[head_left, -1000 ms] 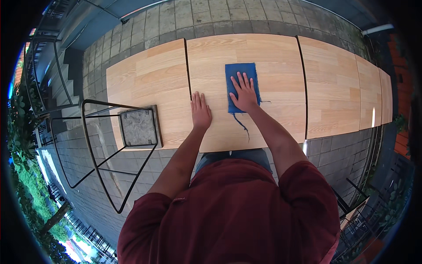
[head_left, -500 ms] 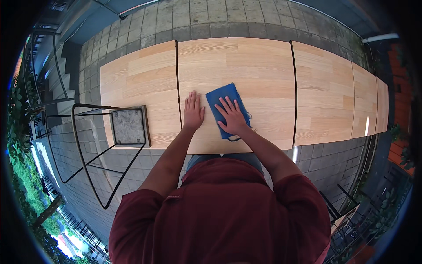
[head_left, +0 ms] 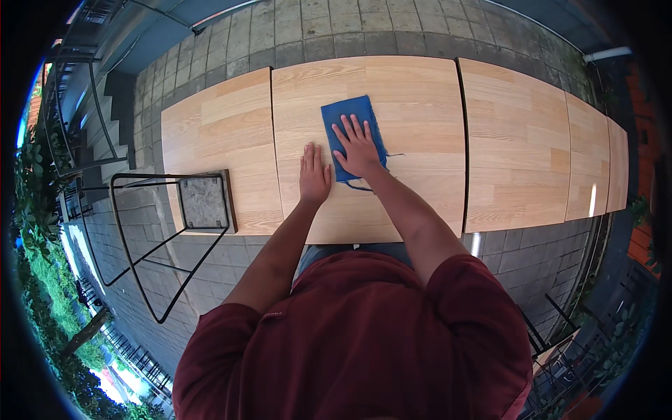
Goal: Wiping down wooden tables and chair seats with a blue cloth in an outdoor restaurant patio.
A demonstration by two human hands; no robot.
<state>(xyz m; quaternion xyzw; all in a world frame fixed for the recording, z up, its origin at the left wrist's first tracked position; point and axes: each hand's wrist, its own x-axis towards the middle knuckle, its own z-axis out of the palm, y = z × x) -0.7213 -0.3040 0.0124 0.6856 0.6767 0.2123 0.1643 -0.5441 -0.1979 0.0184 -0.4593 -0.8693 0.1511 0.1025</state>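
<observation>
A blue cloth [head_left: 343, 112] with frayed edges lies flat on the middle light-wood table [head_left: 413, 203]. My right hand [head_left: 358, 148] presses on the cloth from above, palm down and fingers spread, not gripping it. Loose threads trail from the cloth's right side and near edge. Just left of the cloth, my left hand [head_left: 314, 175] rests flat on the bare wood with its fingers stretched out. It holds nothing and is apart from the cloth.
An upturned stool [head_left: 201, 203] with black metal legs rests on the left table [head_left: 217, 126], its legs reaching out past the near edge. More wooden tables [head_left: 518, 154] continue to the right, with a dark gap between. Grey paving [head_left: 336, 28] lies beyond.
My right hand has slid the cloth away from me, toward the far side of the table, and slightly left. My left hand stays flat in nearly the same place.
</observation>
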